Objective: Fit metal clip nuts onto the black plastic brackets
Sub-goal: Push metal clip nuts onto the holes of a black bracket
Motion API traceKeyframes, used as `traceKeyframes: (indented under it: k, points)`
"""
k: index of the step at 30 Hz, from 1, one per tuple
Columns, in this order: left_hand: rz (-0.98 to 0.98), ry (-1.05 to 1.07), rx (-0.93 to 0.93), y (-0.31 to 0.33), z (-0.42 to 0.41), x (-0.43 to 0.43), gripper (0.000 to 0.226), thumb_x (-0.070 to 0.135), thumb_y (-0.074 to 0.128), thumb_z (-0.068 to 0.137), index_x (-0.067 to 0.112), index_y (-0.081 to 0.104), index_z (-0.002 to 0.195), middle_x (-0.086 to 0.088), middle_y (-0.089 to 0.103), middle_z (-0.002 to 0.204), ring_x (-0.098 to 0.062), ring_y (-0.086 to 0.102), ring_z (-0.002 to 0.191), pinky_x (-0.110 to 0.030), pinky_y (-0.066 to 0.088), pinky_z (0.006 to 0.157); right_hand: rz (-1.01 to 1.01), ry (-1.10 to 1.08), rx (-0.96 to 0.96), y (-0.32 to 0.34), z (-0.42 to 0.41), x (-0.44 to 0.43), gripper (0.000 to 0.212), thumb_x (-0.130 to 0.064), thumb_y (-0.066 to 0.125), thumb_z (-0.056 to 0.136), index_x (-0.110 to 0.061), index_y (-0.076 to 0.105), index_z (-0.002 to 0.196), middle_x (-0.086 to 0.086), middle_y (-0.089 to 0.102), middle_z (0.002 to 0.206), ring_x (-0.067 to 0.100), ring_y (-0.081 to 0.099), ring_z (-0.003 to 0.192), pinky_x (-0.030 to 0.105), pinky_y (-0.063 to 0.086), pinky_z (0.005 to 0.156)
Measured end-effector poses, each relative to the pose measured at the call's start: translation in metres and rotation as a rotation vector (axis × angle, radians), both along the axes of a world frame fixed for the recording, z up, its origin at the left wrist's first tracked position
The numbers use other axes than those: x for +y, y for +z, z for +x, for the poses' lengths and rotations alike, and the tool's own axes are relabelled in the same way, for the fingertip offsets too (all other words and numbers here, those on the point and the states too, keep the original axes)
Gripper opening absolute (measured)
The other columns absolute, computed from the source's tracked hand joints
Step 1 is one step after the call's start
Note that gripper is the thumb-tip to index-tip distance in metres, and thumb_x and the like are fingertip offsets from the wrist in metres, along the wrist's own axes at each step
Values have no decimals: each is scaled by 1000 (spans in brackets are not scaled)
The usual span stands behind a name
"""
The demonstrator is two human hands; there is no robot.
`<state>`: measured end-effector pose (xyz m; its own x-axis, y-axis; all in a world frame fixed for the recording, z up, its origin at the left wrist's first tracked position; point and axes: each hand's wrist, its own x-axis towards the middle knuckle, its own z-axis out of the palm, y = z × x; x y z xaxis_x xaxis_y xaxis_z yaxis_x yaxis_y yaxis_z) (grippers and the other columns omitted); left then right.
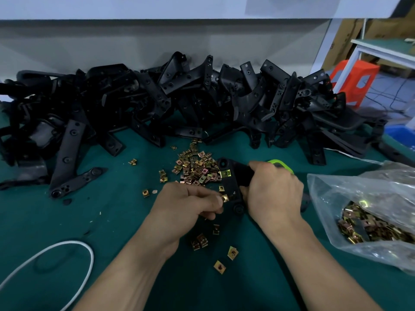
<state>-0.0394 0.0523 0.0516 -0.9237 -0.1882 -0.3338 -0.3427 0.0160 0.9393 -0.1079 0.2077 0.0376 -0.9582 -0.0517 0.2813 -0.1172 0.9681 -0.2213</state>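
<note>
Metal clip nuts (195,169) lie in a loose pile on the green bench mat (112,209) as a person works one black plastic bracket (232,187) just in front of the pile. The right hand (274,191) wraps its curled fingers round the bracket's body, while the left hand (186,205) pinches a single nut (225,198) between thumb and fingertips against the bracket's lower edge. One fitted nut (225,173) already sits on the upper edge. Judging by the large heap of brackets (157,97) behind and the bag of nuts (336,194) at right, most of the job appears to remain. Whether the pinched nut is seated cannot be told; the right hand hides much of the bracket and a green object (280,164) behind it.
</note>
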Motion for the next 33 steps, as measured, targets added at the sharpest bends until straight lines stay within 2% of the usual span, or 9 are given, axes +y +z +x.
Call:
traceKeyframes:
  k: [4,8,11,15,19,22,33]
  points:
    - [51,30,34,1,0,3,14,3,77,83,10,81,71,-9,77,73,-6,65,55,-10,44,49,-16,-10,9,2,0,0,29,-12,70,83,-26,48,72,-8,37,58,25,42,62,33,30,60]
    - [152,-18,68,0,1,6,12,12,80,79,23,83,74,-5,77,77,-6,66,61,-20,43,61,5,-42,90,6,3,0,25,-11,69,83,-26,50,78,-4,51,64,24,41,64,33,29,61]
    - [220,-39,103,0,-1,4,6,22,80,69,25,83,74,-3,75,74,-6,65,61,-14,44,57,23,-48,140,8,6,-2,32,-4,69,79,-23,44,72,-4,44,58,23,36,59,34,24,58]
    - [201,-54,113,-2,-3,0,7,22,81,71,19,83,77,-6,76,77,-7,65,63,-13,44,55,45,-69,122,6,4,-2,29,-4,69,76,-23,48,71,-6,40,56,21,34,56,34,22,55]
    - [172,-46,83,-2,-3,-5,17,24,81,71,13,81,84,-7,78,81,-7,66,65,-16,43,58,-40,-67,99,3,2,0,30,-15,75,77,-22,47,69,-7,40,54,23,37,57,33,24,53]
    - [118,-57,60,-2,-4,-5,3,15,79,81,15,82,83,-6,78,81,-7,67,65,-16,43,57,-59,-76,109,3,1,1,30,-18,77,76,-22,49,69,-6,41,54,25,39,58,33,28,55]
    - [130,-28,119,-2,-1,2,8,10,79,80,17,82,77,-8,77,75,-9,66,60,-13,44,52,4,-84,84,5,3,-1,29,-11,71,80,-24,47,71,-3,51,61,24,41,61,33,27,55]
